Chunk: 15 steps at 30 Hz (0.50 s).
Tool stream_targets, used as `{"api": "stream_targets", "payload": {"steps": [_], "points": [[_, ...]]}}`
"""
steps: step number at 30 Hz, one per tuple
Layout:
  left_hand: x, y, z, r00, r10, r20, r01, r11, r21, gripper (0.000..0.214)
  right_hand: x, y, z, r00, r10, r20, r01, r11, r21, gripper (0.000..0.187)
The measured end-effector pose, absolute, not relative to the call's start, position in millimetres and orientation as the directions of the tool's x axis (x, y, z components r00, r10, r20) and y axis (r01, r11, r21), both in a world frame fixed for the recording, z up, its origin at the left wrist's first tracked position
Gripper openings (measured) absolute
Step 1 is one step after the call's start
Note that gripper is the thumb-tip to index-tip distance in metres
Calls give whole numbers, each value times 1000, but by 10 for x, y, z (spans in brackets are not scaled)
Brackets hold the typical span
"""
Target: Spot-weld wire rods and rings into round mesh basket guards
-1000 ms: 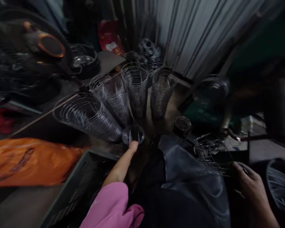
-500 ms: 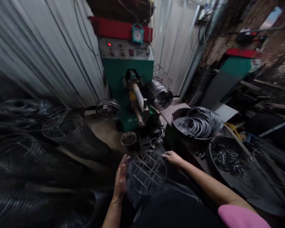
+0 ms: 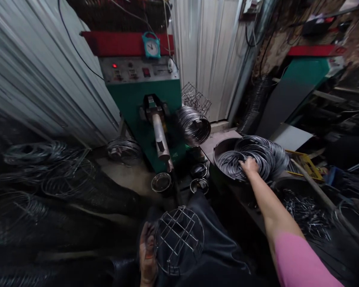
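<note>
While my left hand (image 3: 148,255) clasps the grid (image 3: 179,239) by its rim at my lap, my right hand (image 3: 249,165) lies forward-right, fingers curled on the rings (image 3: 266,155) in the tub (image 3: 219,145). Grip on one: I cannot tell.

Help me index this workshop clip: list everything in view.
wire grid: one, silver, round, bottom centre
machine: one, green with red top, centre back
clock: one, teal, atop that machine
wire rings: many, dark grey, in black tub at right
wire coil: one, grey, right of machine
metal bowls: three, silver, floor below machine
second machine: one, green and red, far right
left hand: gripping grid's left rim
right hand: on the wire rings
</note>
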<state>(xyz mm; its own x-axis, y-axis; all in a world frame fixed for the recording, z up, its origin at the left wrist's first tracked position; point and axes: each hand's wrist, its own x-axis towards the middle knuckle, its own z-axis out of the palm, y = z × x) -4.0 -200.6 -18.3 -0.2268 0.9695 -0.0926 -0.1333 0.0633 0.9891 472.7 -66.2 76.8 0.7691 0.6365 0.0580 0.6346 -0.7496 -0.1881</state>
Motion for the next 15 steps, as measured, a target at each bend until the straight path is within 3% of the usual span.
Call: {"api": "stream_targets", "payload": {"steps": [4, 12, 15], "points": [[-16, -1946, -276, -172, 978, -121, -110, 103, 989, 66, 4930, -580, 700, 772, 635, -42, 622, -767, -156, 32], [-21, -1892, -500, -115, 985, -127, -124, 112, 986, 64, 4931, -595, 973, 776, 631, 14, 626, -766, -145, 30], [-52, -1901, -481, -115, 985, -130, -120, 116, 986, 63, 4916, -565, 1107, 786, 615, 62, 605, -744, -283, 22]]}}
